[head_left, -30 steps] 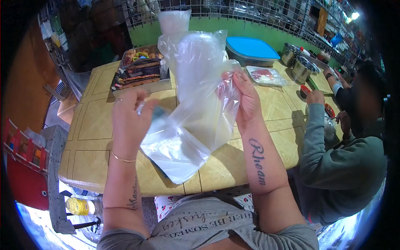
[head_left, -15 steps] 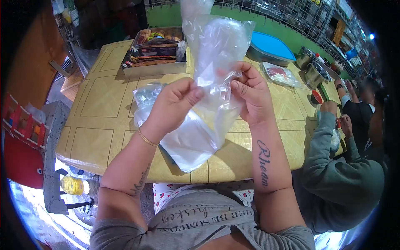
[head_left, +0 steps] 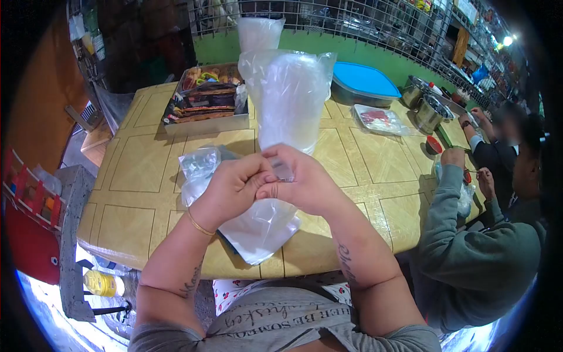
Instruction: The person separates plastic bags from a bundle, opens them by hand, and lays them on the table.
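My left hand [head_left: 234, 183] and my right hand [head_left: 304, 180] are close together over the table, their fingers closed on a clear plastic bag [head_left: 285, 171]. Only a small part of it shows between them; the rest is hidden by the fingers. Under and behind my hands lie flat, whitish plastic bags [head_left: 258, 237], with a crumpled clear plastic wrapper [head_left: 199, 164] to their left. Just beyond my hands stands a tall stack of translucent plastic cups [head_left: 288, 102] in a clear sleeve.
A tray [head_left: 214, 125] of packaged items sits at the back left, near another cup stack [head_left: 260, 35]. To the right are a blue-lidded container [head_left: 366, 81], a wrapped pack [head_left: 378, 119] and a metal pot [head_left: 430, 117]. Two people sit along the right side; the nearer wears a grey-green sleeve [head_left: 443, 199].
My hands have come together and dropped lower, my right hand moving left. The bag that was spread upright between them is now mostly hidden in my fingers. The view has tilted up slightly.
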`<action>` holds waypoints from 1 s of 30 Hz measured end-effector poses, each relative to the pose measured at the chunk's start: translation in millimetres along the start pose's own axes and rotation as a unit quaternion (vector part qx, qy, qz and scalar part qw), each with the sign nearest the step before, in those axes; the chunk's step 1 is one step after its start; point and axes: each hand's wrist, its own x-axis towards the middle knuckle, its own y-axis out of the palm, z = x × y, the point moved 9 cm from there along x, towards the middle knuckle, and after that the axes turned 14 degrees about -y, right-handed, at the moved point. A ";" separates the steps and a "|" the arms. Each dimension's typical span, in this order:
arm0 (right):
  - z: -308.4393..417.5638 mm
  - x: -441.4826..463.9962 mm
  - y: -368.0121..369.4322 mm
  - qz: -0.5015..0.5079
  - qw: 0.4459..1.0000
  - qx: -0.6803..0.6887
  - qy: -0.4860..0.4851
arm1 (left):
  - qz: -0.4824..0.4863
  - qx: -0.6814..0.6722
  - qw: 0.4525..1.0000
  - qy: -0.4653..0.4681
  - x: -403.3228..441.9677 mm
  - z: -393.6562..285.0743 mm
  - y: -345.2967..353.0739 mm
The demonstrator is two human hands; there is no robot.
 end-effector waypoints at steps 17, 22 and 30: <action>-46.8 -22.7 -127.4 -0.282 0.956 0.057 0.063 | -0.036 -0.281 0.948 -0.143 18.3 67.9 -45.1; 45.4 -37.8 -114.4 -0.378 0.730 -0.552 -0.140 | -0.050 -0.334 0.929 -0.150 18.4 77.5 -38.6; 39.0 -10.4 -3.7 -0.086 0.931 -0.314 -0.167 | 0.056 -0.367 0.918 -0.140 16.4 47.8 1.2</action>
